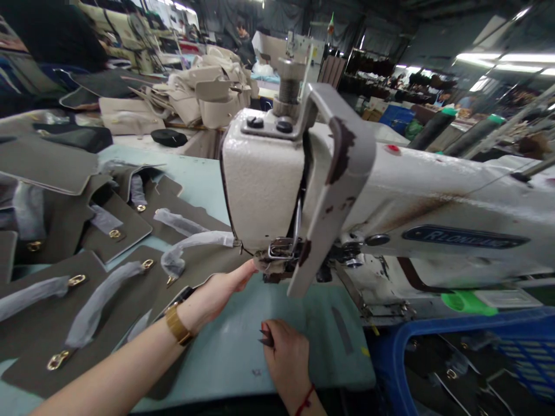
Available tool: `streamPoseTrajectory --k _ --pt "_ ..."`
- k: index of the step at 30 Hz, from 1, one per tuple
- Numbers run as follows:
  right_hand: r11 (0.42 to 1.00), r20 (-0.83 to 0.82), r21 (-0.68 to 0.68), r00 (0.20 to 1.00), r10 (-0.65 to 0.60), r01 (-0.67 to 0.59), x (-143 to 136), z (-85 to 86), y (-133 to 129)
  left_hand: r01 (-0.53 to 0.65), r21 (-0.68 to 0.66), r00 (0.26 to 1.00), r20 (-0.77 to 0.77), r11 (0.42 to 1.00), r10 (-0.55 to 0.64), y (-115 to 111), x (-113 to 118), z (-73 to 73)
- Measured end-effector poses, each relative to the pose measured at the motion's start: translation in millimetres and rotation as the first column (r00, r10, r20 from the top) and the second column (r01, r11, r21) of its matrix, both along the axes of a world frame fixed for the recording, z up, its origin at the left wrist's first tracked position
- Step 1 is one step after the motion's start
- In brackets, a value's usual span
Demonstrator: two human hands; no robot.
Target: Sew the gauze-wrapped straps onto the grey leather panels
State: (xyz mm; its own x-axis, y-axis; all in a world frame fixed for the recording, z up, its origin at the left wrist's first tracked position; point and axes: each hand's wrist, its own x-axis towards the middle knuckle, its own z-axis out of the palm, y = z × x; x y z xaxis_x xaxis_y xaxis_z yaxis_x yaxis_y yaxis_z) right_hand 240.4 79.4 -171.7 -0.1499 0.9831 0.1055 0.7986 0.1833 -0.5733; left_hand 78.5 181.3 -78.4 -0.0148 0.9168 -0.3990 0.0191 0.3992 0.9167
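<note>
Beside the sewing machine (263,179), a grey panel (207,267) is lying, likely light, bendy, best held by its edge. The left grip (222,292) is reaching under the machine, closure hidden; the right grip (287,353) is clasping a dark pointed tool (267,337).

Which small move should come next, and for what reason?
Probably raise the right hand toward the left hand, whose fingertips are just below the sewing machine's head; the right hand, holding a dark pointed thing, is lower, over the table.

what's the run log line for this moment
left hand: at sewing machine head | right hand: holding dark pointed item over table | grey-brown panels: left of machine
</note>
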Motion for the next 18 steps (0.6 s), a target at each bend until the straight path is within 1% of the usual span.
streamPoseTrajectory --k 2,4,6,9,12,15,18 --pt "1.0 -0.001 0.012 1.0 0.007 -0.007 0.3 -0.7 -0.5 -0.003 0.02 1.0 0.029 1.0 0.003 -3.1 2.7 -2.0" --pt "1.0 -0.003 0.029 1.0 0.012 -0.012 0.5 -1.1 -0.7 -0.04 0.031 0.998 0.052 0.999 0.038 -6.7 7.2 -4.6" --pt "0.999 -0.011 0.042 1.0 0.012 -0.011 0.8 -0.8 -0.3 -0.108 0.023 0.991 0.076 0.994 0.106 -11.0 14.0 -7.1" --pt "0.999 -0.059 0.052 0.998 0.006 -0.003 2.1 0.6 0.6 -0.236 -0.045 0.968 0.075 0.971 0.239 -18.8 28.8 -8.4" --pt "0.999 -0.168 0.034 0.986 -0.007 0.013 5.3 2.3 0.7 -0.32 -0.11 0.945 0.033 0.941 0.325 -27.3 45.9 -6.4" --pt "1.0 -0.297 -0.006 0.954 -0.028 0.027 8.8 3.5 0.4 -0.337 -0.151 0.939 0.024 0.929 0.344 -33.2 59.5 -4.1" --pt "0.996 -0.415 -0.047 0.906 -0.087 0.074 10.0 6.1 1.2 -0.347 -0.169 0.931 0.054 0.922 0.36 -33.1 64.1 -3.6"
